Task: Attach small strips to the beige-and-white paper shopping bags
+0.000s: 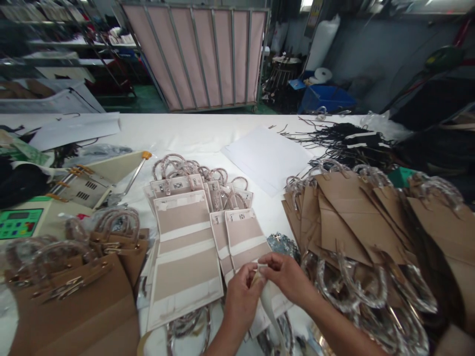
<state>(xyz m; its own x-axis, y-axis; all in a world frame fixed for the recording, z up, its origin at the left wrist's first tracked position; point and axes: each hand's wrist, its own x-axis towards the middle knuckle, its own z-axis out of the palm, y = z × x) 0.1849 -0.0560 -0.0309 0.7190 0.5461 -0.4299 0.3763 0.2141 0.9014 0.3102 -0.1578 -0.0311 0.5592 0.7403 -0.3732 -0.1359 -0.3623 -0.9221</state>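
Note:
Both my hands meet low in the middle of the view. My left hand [241, 296] and my right hand [287, 279] each pinch a narrow white strip [267, 296] that hangs down between them. They hover over the near end of a beige flat panel [247, 232] with white bands. A larger beige panel [183, 247] lies just to the left, on top of a fanned stack of the same pieces with wrapped loop handles [174, 165].
Brown bags with wrapped handles lie piled at the left [85, 296] and right [371, 227]. A cream machine with a green control panel [20, 222] sits at the left edge. White sheets [267, 155] and black cords [345, 141] lie further back on the white table [193, 133].

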